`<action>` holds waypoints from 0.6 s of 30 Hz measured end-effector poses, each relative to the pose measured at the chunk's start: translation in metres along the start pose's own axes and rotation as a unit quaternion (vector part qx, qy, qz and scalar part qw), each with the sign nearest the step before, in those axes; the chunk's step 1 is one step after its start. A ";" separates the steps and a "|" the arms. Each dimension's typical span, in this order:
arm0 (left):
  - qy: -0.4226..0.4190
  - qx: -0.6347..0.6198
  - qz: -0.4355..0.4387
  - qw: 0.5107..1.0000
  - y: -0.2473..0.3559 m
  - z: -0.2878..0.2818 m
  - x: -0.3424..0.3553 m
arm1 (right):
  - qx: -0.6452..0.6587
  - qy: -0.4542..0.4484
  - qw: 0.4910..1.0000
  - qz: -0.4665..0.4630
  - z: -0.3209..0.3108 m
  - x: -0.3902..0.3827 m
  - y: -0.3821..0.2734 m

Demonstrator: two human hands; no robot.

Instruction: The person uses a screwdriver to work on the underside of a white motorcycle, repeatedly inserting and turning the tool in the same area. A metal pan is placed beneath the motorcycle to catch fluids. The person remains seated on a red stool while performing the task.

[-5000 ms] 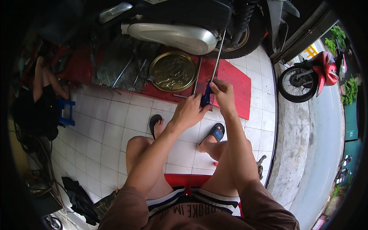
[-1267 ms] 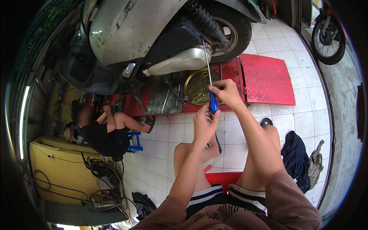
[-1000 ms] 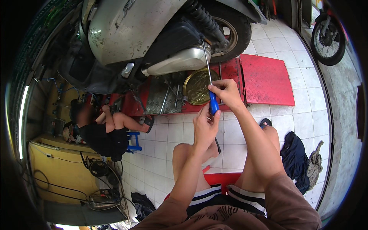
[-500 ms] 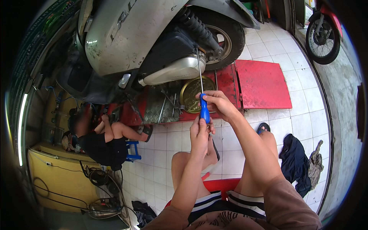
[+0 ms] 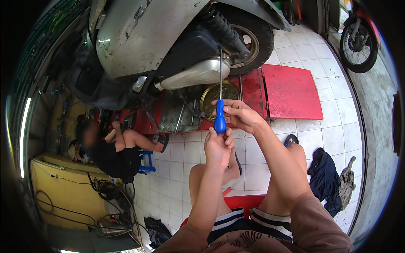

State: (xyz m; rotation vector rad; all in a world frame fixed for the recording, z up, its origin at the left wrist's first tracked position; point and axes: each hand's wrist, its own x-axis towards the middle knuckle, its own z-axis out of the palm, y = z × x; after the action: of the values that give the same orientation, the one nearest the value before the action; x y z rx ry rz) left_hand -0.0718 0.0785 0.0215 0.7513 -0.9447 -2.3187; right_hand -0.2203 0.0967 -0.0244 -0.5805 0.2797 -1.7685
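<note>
A grey scooter (image 5: 160, 38) fills the top of my view, raised on a red steel lift platform (image 5: 291, 86) that sits on a white tiled floor (image 5: 257, 168); its rear wheel (image 5: 249, 40) and chrome exhaust (image 5: 196, 74) are straight ahead of me, closer and larger than they were half a second ago, because I have leaned in. I am sitting low on a red stool (image 5: 242, 202) with my bare knees spread. A round brass-coloured drain pan (image 5: 219, 95) rests on the platform's near edge, under the engine. To my left, another person (image 5: 114, 147) crouches on a small blue stool (image 5: 145, 162) beside the platform's left end. A dark cloth (image 5: 322, 179) and a grey rag lie on the tiles by my right foot. My right hand (image 5: 240, 116) is closed loosely around the top of the blue handle of a long screwdriver (image 5: 220, 120), fingers curled over it. My left hand (image 5: 218, 147) is cupped just below, thumb and fingers touching the butt of the handle. Since five seconds ago the screwdriver has swung from near the pan up to upright, its thin shaft now reaching to the underside of the engine by the exhaust; I judge the tip is seated or nearly seated on a fastener, though I cannot see the tip meet it.
</note>
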 end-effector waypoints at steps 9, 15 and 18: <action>0.006 0.096 -0.027 0.995 0.015 0.006 -0.009 | -0.063 0.092 0.994 0.015 -0.003 0.006 -0.002; -0.013 0.330 0.072 0.941 -0.001 0.009 -0.003 | -0.074 0.080 0.994 -0.007 -0.015 0.009 0.000; -0.024 0.125 -0.013 0.992 -0.005 0.005 -0.010 | 0.039 -0.005 0.999 0.028 -0.001 0.005 -0.001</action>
State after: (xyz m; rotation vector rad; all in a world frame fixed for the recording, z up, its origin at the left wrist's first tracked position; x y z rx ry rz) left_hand -0.0696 0.0898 0.0239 0.8134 -1.2724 -2.2754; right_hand -0.2223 0.0922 -0.0234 -0.5208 0.2165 -1.7136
